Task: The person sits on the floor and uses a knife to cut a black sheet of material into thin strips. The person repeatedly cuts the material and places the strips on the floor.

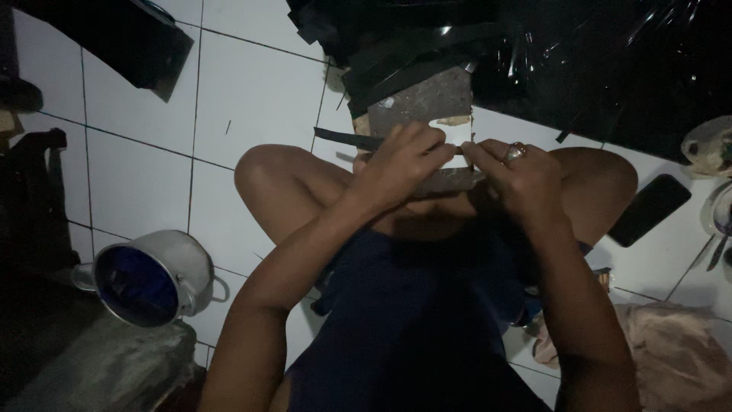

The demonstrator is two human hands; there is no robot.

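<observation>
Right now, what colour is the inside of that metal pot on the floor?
Blue inside the metal pot, seen in the head view.

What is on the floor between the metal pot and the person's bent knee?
In the head view, only bare white floor tiles lie between the tipped metal pot and the knee; nothing rests there.

The scene is dimly lit and underexposed. The white floor tiles (252, 91) are rendered grey, brightest at the upper middle. Glare is seen on the black plastic sheet (610, 69) at the upper right. The left edge and lower left corner are lost in deep shadow. Fine detail is softened by grain, and the hands are slightly blurred.
</observation>
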